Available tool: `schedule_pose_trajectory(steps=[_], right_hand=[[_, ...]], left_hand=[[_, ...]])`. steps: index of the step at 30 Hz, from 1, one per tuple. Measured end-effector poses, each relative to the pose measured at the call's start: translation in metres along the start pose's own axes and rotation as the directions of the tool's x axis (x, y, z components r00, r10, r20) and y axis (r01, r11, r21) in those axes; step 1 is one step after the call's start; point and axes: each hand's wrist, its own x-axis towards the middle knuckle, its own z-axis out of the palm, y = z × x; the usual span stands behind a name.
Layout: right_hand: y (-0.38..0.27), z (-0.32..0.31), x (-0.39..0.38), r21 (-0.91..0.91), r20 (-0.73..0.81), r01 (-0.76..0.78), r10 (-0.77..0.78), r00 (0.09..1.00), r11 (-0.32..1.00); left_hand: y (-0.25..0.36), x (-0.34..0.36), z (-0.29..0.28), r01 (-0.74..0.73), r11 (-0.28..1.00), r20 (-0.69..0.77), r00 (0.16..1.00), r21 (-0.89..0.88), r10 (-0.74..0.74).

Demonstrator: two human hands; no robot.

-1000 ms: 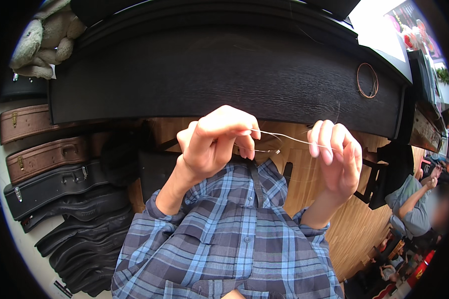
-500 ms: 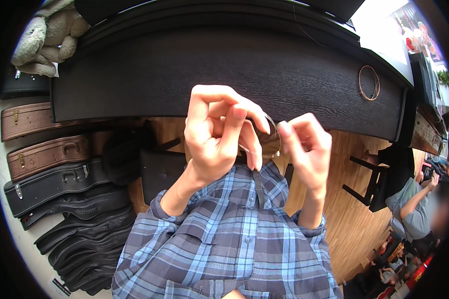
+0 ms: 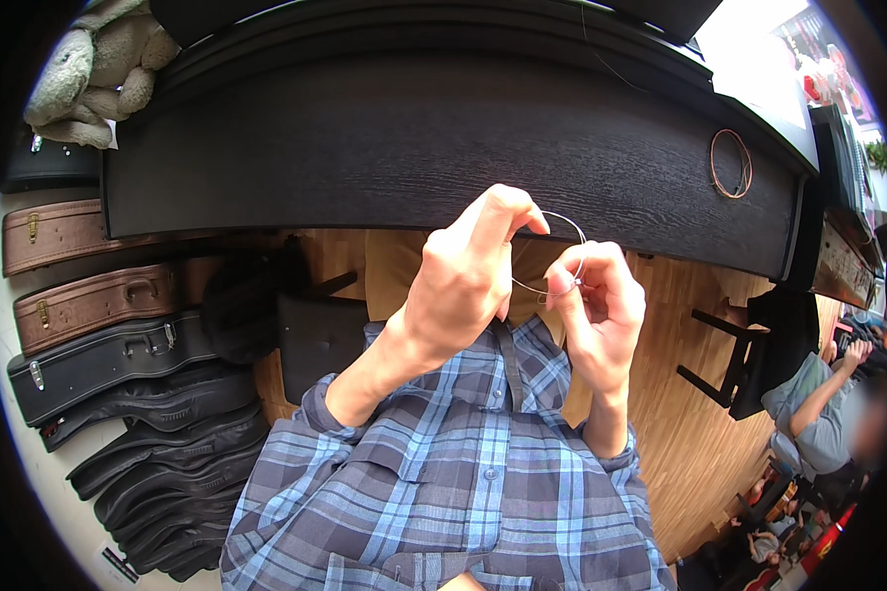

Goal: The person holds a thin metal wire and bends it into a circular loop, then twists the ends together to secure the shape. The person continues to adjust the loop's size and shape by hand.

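Observation:
A thin, silvery guitar string (image 3: 584, 234) is coiled into a small loop between my two hands, just past the near edge of the black table. My left hand (image 3: 466, 271) is closed on the loop's left side, its back turned up and its fingertips partly hidden. With thumb and fingers pinched together, my right hand (image 3: 603, 305) grips the loop's right side, where a small pale bit of the string shows. A second coil, copper-coloured wire or string (image 3: 730, 164), lies on the right part of the table, untouched.
The black wood-grained table (image 3: 296, 148) spans the far side. A loose thin strand (image 3: 611, 69) trails near its back. Brown instrument cases (image 3: 99, 310) and several black bags (image 3: 168, 424) line the left. A plush toy (image 3: 99, 74) sits far left; another person (image 3: 813, 409) is at right.
My left hand has turned over, back up, and shifted right. My right hand has closed in a pinch on the loop, which now shows rounder between the hands.

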Motion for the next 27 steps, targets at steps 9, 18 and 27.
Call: schedule_pose_trajectory(steps=[9,18,27], right_hand=[[0.009,0.009,-0.006,0.062,-0.038,0.249,-0.247,0.968,0.967],[0.001,-0.001,-0.002,-0.05,0.008,0.098,-0.097,0.995,0.994],[0.015,-0.01,0.009,-0.35,-0.171,0.279,-0.354,0.92,0.894]], left_hand=[[-0.006,-0.003,0.003,-0.054,0.979,0.06,0.997,0.198,0.043],[-0.006,-0.005,0.001,-0.135,0.949,0.076,0.99,0.286,0.118],[-0.011,-0.007,-0.005,-0.116,0.946,0.131,0.988,0.301,0.08]])
